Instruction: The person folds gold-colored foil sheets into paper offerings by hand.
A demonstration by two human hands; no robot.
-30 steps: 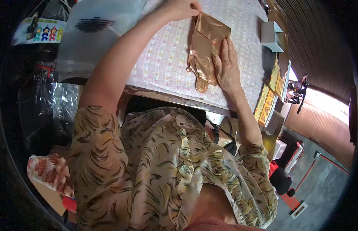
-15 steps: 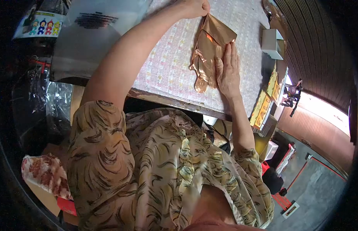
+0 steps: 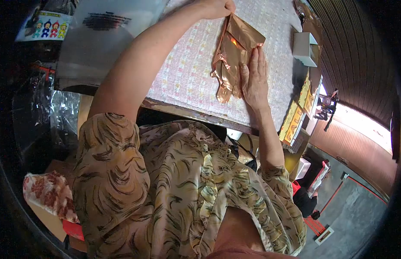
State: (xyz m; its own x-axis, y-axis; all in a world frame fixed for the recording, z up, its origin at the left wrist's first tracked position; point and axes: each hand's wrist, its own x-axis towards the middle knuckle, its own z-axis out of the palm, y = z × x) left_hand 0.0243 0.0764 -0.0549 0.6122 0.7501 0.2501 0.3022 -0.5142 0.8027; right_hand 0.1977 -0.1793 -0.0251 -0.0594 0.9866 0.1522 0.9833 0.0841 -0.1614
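While the copper foil balloon [image 3: 232, 56] lies deflated on the cloth-covered worktop [image 3: 187, 73], its long axis runs from the far edge back toward the person. The left hand [image 3: 217, 7], at the balloon's far end, pinches that top corner with closed fingers. The right hand [image 3: 253, 77] rests flat and open on the balloon's right edge, fingers spread. A small grey box [image 3: 305, 48] sits right of the balloon.

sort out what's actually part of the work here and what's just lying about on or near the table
In hand:
- copper foil piece, lying on the table
- left hand, grip pinching its top corner
- right hand, flat along its right edge
- white woven cloth beneath it

Lying about:
- small grey box
- clear plastic bag
- yellow printed cards at the table edge
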